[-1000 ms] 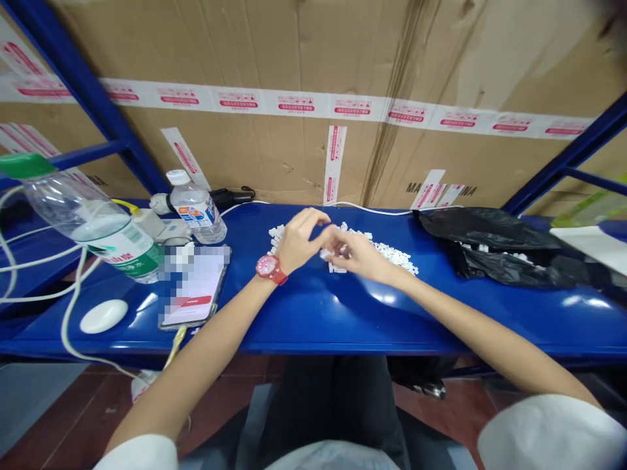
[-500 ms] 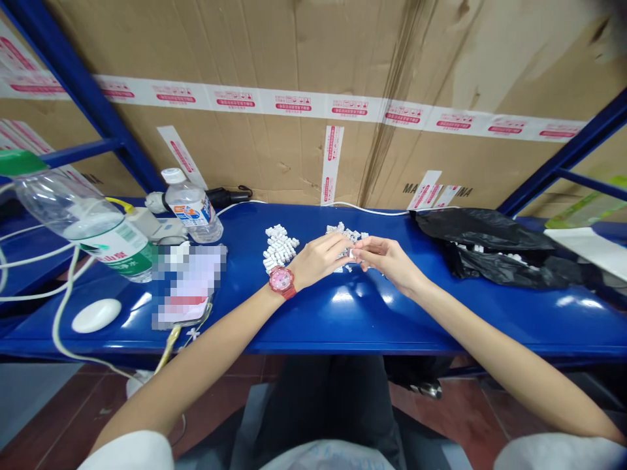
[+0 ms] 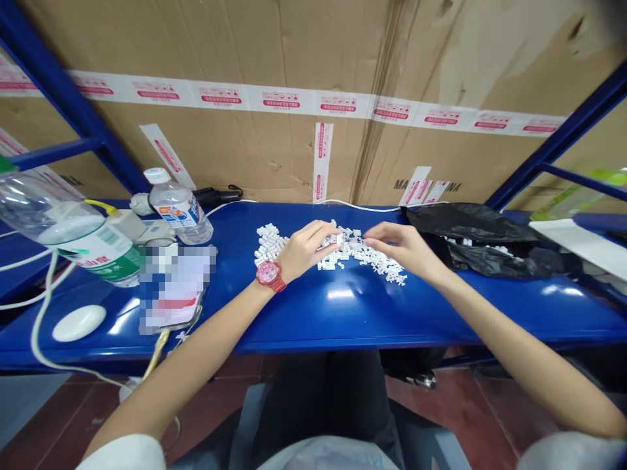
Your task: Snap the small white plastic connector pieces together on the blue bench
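Observation:
My left hand (image 3: 306,251), with a red watch (image 3: 271,275) on its wrist, pinches a small white plastic piece (image 3: 338,239) between thumb and fingertips. Beneath and beyond those fingers spreads a loose pile of small white plastic pieces (image 3: 347,248). My right hand (image 3: 399,245) is over the right side of the pile, thumb and forefinger apart, with nothing visible between them. Smaller white bits (image 3: 386,266) lie scattered just below it. Left of my left hand sits another heap of white pieces (image 3: 268,243), partly covered by the hand.
On the blue table (image 3: 304,320), a black plastic bag (image 3: 470,225) holding white pieces lies at right. At left stand a large green-labelled bottle (image 3: 105,251), a smaller bottle (image 3: 179,209), a phone (image 3: 176,290) and a white oval object (image 3: 79,323). Cardboard (image 3: 274,150) backs the table.
My hands have come apart; the right has moved right and opened. The white piece stays in my left hand. More of the pile now shows, and the view has shifted slightly.

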`<state>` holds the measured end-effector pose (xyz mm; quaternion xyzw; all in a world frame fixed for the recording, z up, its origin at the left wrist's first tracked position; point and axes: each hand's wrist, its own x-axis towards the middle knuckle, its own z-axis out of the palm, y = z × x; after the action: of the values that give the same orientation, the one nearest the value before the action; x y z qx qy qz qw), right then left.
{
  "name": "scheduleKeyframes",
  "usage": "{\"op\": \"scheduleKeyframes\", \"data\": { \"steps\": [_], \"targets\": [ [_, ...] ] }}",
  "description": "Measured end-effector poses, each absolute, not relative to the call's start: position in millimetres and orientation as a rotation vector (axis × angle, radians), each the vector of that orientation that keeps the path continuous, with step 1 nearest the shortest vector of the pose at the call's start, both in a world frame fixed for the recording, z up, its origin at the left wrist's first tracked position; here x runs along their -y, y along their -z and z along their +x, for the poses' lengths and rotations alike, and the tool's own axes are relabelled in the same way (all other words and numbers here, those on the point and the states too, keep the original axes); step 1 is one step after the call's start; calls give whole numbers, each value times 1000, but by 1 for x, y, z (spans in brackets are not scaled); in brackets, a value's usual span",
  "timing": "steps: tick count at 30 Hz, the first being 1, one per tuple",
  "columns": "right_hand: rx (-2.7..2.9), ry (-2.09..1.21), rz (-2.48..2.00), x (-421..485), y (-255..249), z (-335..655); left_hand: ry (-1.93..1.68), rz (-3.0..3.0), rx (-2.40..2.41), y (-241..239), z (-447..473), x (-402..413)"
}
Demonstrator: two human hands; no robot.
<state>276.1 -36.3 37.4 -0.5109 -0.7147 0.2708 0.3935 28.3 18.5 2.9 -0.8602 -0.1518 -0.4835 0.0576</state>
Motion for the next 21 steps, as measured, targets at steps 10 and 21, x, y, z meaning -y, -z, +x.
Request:
{"op": "scheduleKeyframes", "data": {
  "steps": [10,21],
  "targets": [
    [1907,-673,-1301,15,-42,246,1426,-2598,505,-3,25,-17],
    [2531,-189,-1031,36,-15,240,1224,-2723,807,14,24,-31]
  ]
}}
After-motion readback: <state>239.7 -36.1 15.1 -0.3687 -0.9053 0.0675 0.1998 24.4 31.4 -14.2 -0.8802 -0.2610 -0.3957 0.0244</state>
